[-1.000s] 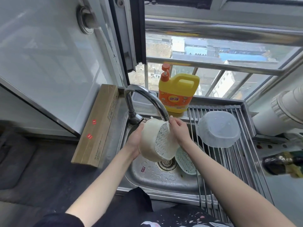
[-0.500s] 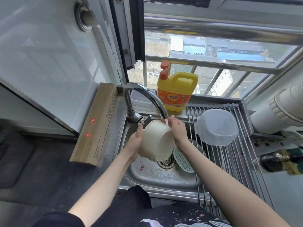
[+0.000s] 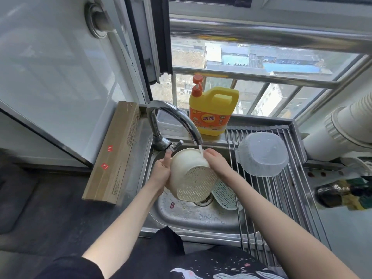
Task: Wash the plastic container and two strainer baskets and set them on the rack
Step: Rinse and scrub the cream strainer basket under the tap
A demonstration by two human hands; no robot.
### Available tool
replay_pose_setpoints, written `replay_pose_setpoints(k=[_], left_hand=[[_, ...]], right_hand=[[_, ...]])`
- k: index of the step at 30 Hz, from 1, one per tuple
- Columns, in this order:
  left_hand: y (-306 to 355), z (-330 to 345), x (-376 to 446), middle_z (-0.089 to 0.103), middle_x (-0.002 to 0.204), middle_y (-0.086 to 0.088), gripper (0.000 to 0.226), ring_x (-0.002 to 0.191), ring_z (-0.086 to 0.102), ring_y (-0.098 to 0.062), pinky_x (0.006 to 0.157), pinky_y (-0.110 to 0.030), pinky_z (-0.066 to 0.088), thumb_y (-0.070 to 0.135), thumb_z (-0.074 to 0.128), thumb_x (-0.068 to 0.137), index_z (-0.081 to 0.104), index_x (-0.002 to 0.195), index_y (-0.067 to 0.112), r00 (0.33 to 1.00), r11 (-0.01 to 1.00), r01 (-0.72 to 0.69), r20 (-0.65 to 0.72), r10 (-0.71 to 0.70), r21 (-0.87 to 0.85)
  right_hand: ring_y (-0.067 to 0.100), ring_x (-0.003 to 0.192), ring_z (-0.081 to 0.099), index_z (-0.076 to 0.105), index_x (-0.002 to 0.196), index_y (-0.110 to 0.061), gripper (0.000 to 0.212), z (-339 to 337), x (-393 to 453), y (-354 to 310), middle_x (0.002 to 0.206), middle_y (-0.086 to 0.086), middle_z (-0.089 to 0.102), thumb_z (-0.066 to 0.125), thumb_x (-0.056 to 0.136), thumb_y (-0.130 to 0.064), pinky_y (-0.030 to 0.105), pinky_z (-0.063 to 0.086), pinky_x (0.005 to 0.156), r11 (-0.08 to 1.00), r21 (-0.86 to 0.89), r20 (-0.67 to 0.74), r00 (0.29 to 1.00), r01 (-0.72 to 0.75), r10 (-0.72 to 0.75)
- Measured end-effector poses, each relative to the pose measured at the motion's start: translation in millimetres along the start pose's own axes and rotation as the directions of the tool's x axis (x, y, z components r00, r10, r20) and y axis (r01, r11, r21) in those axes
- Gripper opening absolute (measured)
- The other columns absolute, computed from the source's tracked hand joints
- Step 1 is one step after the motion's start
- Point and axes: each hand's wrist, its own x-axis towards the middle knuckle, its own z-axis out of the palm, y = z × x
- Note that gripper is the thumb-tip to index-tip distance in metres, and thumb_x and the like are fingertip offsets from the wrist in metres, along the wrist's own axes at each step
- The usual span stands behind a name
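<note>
Looking down from the head camera, both hands hold a cream strainer basket (image 3: 191, 176) over the steel sink (image 3: 193, 216). The left hand (image 3: 161, 172) is curled around the basket's left side, with the thumb pointing up along the wall. The right hand (image 3: 216, 162) grips the upper right edge, the fingers bent over the rim. The basket is tilted, so its perforated bottom faces toward the camera and its solid wall is turned up. Water (image 3: 200, 148) runs from the curved faucet (image 3: 171, 117) and lands on the top of the basket, just beside the right hand's fingers.

A second strainer basket (image 3: 225, 196), pale green-white, lies in the sink to the right of the drain (image 3: 203, 201); it is partly hidden behind the cream one. The clear plastic container (image 3: 261, 154) sits upside down on the metal drying rack (image 3: 289, 198), which lies over the right side of the sink. It is apart from both hands.

Behind the faucet, a yellow detergent bottle (image 3: 213, 111) with an orange pump stands on the ledge by the window. A long brown cardboard box (image 3: 114, 154) lies on the counter to the left of the sink. At the right edge a dark bottle (image 3: 338, 193) lies on its side; it is blurred.
</note>
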Motion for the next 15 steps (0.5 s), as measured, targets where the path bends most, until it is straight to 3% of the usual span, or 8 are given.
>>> replay_pose_setpoints(k=[2,5,8,10,12,15], left_hand=[[5,4,2,0.046,0.065,-0.01,0.052,0.062,0.043,-0.016,0.054,-0.027,0.031,0.048,0.041,0.096,0.053,0.07,0.004,0.989,0.995,-0.051,-0.132,0.061,0.081],[8,3,6,0.04,0.054,-0.004,0.052,0.049,0.037,-0.011,0.042,-0.02,0.026,0.034,0.038,0.101,0.044,0.057,0.006,0.965,0.961,-0.127,-0.193,0.177,0.248],[5,-7,12,0.049,0.059,-0.01,0.065,0.057,0.045,-0.018,0.051,-0.026,0.033,0.044,0.037,0.098,0.06,0.068,-0.008,0.965,0.943,-0.138,-0.172,0.196,0.304],[8,-11,13,0.047,0.056,-0.01,0.077,0.055,0.043,-0.017,0.054,-0.029,0.031,0.058,0.037,0.09,0.056,0.062,-0.011,0.976,0.94,-0.159,-0.095,0.196,0.302],[17,-12,13,0.04,0.049,-0.006,0.069,0.048,0.036,-0.015,0.05,-0.028,0.025,0.055,0.042,0.092,0.044,0.048,0.003,0.982,0.94,-0.181,0.007,0.187,0.289],[26,-13,15,0.036,0.043,0.002,0.056,0.04,0.03,-0.011,0.043,-0.025,0.02,0.042,0.056,0.091,0.037,0.046,0.016,0.987,0.959,-0.151,0.084,0.134,0.239]], right_hand=[[0.018,0.103,0.055,0.065,0.113,-0.015,0.037,9,3,-7,0.109,-0.005,0.062,0.041,0.096,-0.037,0.032,0.04,0.084,0.996,-0.094,0.007,1.0,0.002,-0.001],[0.025,0.113,0.055,0.061,0.118,-0.02,0.047,18,5,-25,0.125,0.004,0.061,0.036,0.094,-0.051,0.041,0.04,0.1,0.987,-0.162,0.089,0.996,0.006,0.009],[0.022,0.097,0.061,0.062,0.092,-0.029,0.039,8,1,-35,0.101,0.0,0.065,0.045,0.087,-0.064,0.038,0.048,0.089,0.987,-0.156,0.215,0.977,0.034,0.0],[0.021,0.086,0.064,0.065,0.091,-0.024,0.046,0,-1,-35,0.09,-0.001,0.066,0.047,0.085,-0.066,0.034,0.053,0.075,0.983,-0.181,0.25,0.968,0.018,0.029],[0.024,0.081,0.067,0.067,0.09,-0.017,0.054,0,-3,-33,0.083,0.002,0.066,0.046,0.086,-0.066,0.036,0.056,0.066,0.979,-0.203,0.215,0.975,-0.018,0.062],[0.029,0.079,0.068,0.068,0.081,-0.009,0.068,8,-4,-32,0.078,0.005,0.067,0.041,0.084,-0.071,0.037,0.054,0.066,0.962,-0.272,0.117,0.991,-0.027,0.061]])
